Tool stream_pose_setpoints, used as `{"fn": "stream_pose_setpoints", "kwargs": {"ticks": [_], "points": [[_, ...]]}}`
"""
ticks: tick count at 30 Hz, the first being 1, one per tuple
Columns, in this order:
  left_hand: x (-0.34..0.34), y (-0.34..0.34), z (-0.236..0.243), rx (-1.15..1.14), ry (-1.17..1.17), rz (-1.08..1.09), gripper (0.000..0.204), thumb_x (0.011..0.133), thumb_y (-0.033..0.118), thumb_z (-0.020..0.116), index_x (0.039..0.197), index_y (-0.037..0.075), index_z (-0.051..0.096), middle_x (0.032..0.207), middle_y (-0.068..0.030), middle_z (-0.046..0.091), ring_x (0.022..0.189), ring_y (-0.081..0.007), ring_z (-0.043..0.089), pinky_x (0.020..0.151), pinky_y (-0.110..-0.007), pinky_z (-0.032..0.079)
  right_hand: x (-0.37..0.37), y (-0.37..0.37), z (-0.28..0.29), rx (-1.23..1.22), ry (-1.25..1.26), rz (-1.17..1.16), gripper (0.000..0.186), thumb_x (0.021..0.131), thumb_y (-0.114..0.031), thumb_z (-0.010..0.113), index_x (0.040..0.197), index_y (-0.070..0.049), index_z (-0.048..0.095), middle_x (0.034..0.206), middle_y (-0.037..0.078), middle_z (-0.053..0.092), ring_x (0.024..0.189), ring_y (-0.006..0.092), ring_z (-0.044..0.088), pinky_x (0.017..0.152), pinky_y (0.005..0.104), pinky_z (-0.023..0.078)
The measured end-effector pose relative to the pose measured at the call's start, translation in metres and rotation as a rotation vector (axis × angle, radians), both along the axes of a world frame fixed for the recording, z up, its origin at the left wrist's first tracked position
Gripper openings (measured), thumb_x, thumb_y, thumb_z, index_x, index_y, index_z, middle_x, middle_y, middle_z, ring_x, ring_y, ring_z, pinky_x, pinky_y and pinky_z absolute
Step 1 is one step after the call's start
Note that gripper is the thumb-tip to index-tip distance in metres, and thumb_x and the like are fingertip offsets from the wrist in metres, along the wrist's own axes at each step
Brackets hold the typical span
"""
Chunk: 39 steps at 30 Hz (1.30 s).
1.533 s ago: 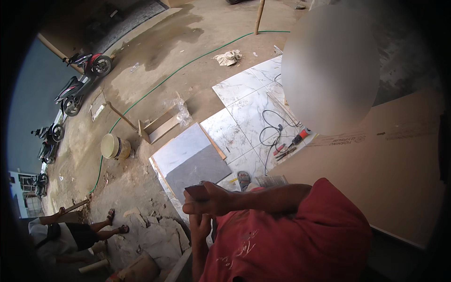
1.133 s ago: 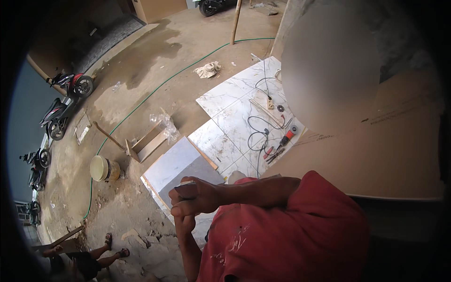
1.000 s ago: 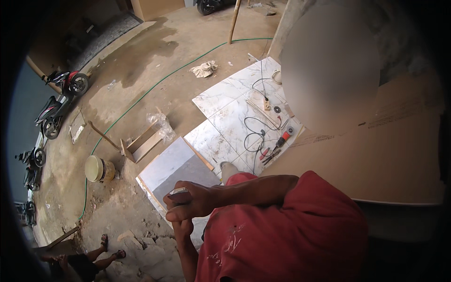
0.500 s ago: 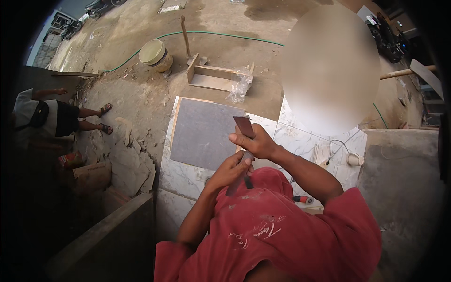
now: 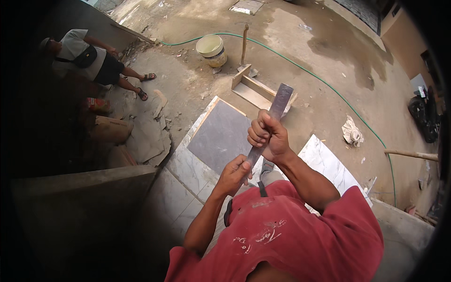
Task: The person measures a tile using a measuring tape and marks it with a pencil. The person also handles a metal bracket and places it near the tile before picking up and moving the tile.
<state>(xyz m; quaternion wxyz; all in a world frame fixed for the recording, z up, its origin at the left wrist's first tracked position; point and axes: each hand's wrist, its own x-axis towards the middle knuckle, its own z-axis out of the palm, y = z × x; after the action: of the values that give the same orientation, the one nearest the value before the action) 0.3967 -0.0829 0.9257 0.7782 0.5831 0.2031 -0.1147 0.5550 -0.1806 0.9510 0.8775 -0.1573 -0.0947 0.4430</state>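
Note:
Both my hands hold a long, narrow, dark grey strip (image 5: 282,99) at a slant in front of my body. My right hand (image 5: 271,135) is wrapped round its middle, fingers curled and thumb up, with the far end sticking out above the fist. Lower down, my left hand (image 5: 233,174) grips the strip near its closer end, thumb lying on top. What the strip is made of cannot be told. Beyond my left hand lies a flat grey square slab (image 5: 221,134) with a light wooden edge, resting on white marbled tiles (image 5: 182,191).
A wooden trough (image 5: 251,91), a long handle (image 5: 244,44) and a dirty bucket (image 5: 211,50) stand beyond the slab. A green hose (image 5: 329,87) curves across the ground. A person (image 5: 94,58) is at the left, near torn cardboard (image 5: 148,141). A low wall (image 5: 80,181) runs nearby.
The view has turned to the right, so the scene sits further left. My right hand has closed into a fist round the strip, and more of the strip shows above it.

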Motion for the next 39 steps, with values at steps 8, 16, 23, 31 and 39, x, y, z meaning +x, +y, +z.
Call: {"fn": "stream_pose_setpoints", "kwargs": {"ticks": [8,16,23,31,39], "points": [[-0.050,-0.038,-0.017,-0.156,-0.250,0.280,0.040,0.096,0.041,0.052,0.108,0.003,0.053,0.075,-0.0034,0.057,0.063,-0.0102,0.054,0.059,-0.023,0.046,-0.067,-0.004,-0.004,-0.299,-0.350,0.278,0.039,0.096,-0.036,0.050,0.068,-0.010,0.042,0.053,-0.001,0.037,0.045,0.0091,0.035,0.044,0.0238,0.033],[-0.115,-0.049,0.004,-0.056,-0.079,0.213,0.037,0.096,0.037,0.054,0.098,0.001,0.058,0.072,-0.0038,0.058,0.059,-0.0096,0.055,0.054,-0.023,0.045,-0.141,-0.019,0.012,-0.655,-0.929,0.339,0.038,0.091,-0.029,0.055,0.063,-0.010,0.038,0.054,0.000,0.038,0.046,0.0094,0.035,0.044,0.0251,0.031],[-0.186,-0.052,0.002,-0.016,-0.138,0.230,0.044,0.096,0.044,0.051,0.111,0.003,0.053,0.069,0.0010,0.054,0.060,-0.0060,0.053,0.054,-0.022,0.044,-0.179,-0.005,0.021,-0.321,-0.603,0.097,0.035,0.089,-0.033,0.054,0.067,-0.011,0.038,0.060,0.001,0.038,0.057,0.0112,0.034,0.056,0.0262,0.030],[-0.216,-0.080,0.003,-0.138,-0.204,0.340,0.042,0.095,0.043,0.053,0.104,0.002,0.060,0.077,-0.0026,0.055,0.067,-0.0106,0.051,0.063,-0.027,0.043,-0.219,-0.003,0.018,-0.242,-0.611,0.435,0.037,0.088,-0.027,0.056,0.061,-0.012,0.034,0.049,0.000,0.034,0.045,0.0114,0.030,0.046,0.0281,0.026],[-0.202,-0.076,0.020,0.078,-0.013,0.353,0.030,0.091,0.030,0.060,0.089,0.000,0.063,0.074,-0.0038,0.059,0.067,-0.0105,0.055,0.060,-0.029,0.044,-0.190,-0.008,0.014,-0.202,-1.336,0.576,0.028,0.079,-0.021,0.063,0.064,-0.004,0.045,0.055,0.006,0.047,0.046,0.0191,0.042,0.045,0.0330,0.033]]}}
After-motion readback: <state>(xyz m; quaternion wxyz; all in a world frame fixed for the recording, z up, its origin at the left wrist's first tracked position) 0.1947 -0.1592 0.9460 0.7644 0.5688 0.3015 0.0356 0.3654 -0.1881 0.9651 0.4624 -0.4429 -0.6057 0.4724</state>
